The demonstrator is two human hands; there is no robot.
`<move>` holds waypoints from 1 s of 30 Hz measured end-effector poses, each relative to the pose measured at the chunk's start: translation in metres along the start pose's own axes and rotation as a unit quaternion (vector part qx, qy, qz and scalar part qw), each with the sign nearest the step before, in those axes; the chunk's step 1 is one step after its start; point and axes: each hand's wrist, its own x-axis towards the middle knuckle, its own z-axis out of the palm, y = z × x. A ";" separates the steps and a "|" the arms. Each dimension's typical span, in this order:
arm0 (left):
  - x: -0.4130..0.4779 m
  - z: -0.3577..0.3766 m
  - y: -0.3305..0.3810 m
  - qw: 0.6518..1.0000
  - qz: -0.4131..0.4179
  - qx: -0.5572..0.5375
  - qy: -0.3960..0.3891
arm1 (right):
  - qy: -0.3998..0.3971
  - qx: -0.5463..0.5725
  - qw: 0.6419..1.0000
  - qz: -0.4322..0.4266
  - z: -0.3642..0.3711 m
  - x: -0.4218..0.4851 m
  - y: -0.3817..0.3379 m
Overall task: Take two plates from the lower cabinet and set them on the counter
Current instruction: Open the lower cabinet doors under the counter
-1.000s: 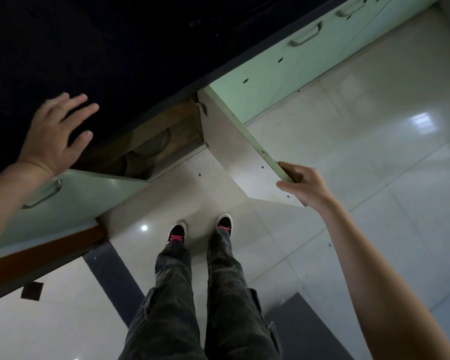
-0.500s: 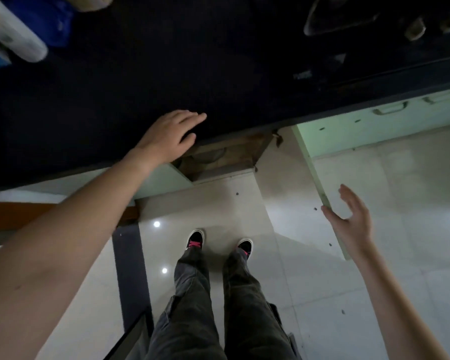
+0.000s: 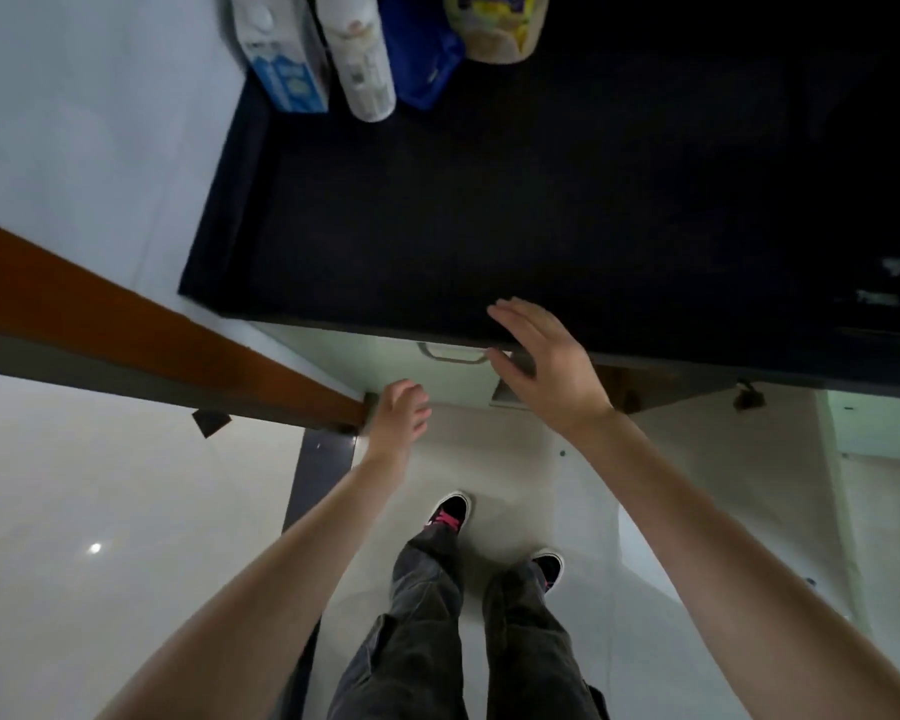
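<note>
No plates show in this view. The lower cabinet's opening (image 3: 645, 387) is a dark brown gap under the black counter (image 3: 541, 200). Its pale green left door (image 3: 385, 356) carries a metal handle (image 3: 453, 353), and the right door (image 3: 832, 485) stands swung out. My right hand (image 3: 546, 366) is spread flat with fingers apart, over the counter's front edge just right of that handle, and holds nothing. My left hand (image 3: 401, 413) hangs lower in front of the left door with fingers loosely curled and holds nothing.
A milk carton (image 3: 281, 59), a white bottle (image 3: 365, 59), a blue bag (image 3: 427, 65) and a jar (image 3: 494, 23) stand at the counter's back. A brown wooden frame (image 3: 152, 335) runs along the left. My feet (image 3: 500, 532) stand on pale floor tiles.
The view has swung left and up over the counter. My right hand left the open door's edge and came to the counter edge. My left hand dropped from the counter.
</note>
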 end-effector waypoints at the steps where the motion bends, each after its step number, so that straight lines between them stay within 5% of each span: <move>1: 0.009 0.000 -0.002 1.000 -0.014 -0.016 -0.007 | -0.028 -0.027 0.999 -0.024 0.011 0.020 -0.001; 7: 0.058 0.023 -0.006 0.948 -0.068 -0.291 -0.105 | -0.155 -0.232 0.948 -0.155 0.048 0.104 0.022; 13: 0.067 0.046 -0.018 0.853 -0.073 -0.505 -0.112 | -0.141 -0.214 0.950 -0.180 0.051 0.115 0.034; 30: 0.016 0.004 -0.074 0.899 -0.090 -0.429 0.017 | -0.122 -0.213 0.950 -0.194 0.052 0.117 0.035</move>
